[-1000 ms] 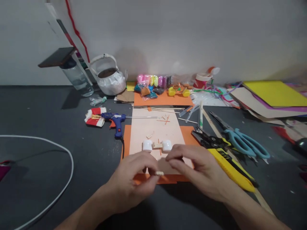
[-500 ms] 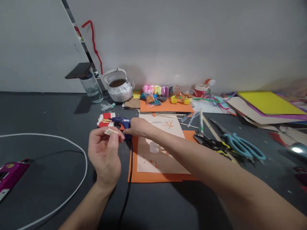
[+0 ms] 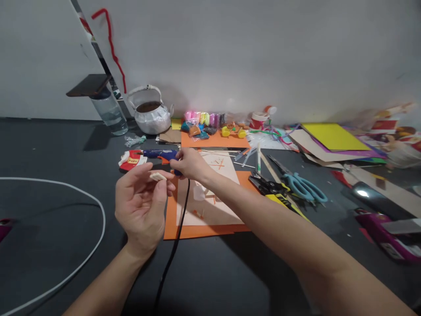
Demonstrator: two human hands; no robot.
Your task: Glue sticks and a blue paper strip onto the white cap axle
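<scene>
My left hand [image 3: 143, 208] pinches a small flat cream-coloured piece [image 3: 158, 176] between thumb and fingers, palm turned up. Just beyond it, my right hand [image 3: 190, 164] is wrapped round the handle of a blue glue gun [image 3: 164, 154] with an orange trigger. The gun's nozzle points left, at or over a red and white packet-like thing [image 3: 133, 159]; whether they touch I cannot tell. A black cord [image 3: 179, 239] runs from the gun toward me. Under my right forearm lie a pale sheet [image 3: 187, 215] and an orange sheet [image 3: 169, 224], with a small translucent white piece [image 3: 199, 192] and orange scraps on top.
A kettle [image 3: 153, 118] and a water bottle [image 3: 110, 114] stand at the back left. Bagged coloured clay [image 3: 200, 125] lies at the back. Blue-handled scissors [image 3: 304, 186] and black-yellow pliers [image 3: 269, 184] are on the right. A white cable [image 3: 101, 210] curves across the left.
The view has turned to the right, so the table things appear further left. My right hand has shifted slightly right against the table with the glue gun. My left hand keeps its pinch.
</scene>
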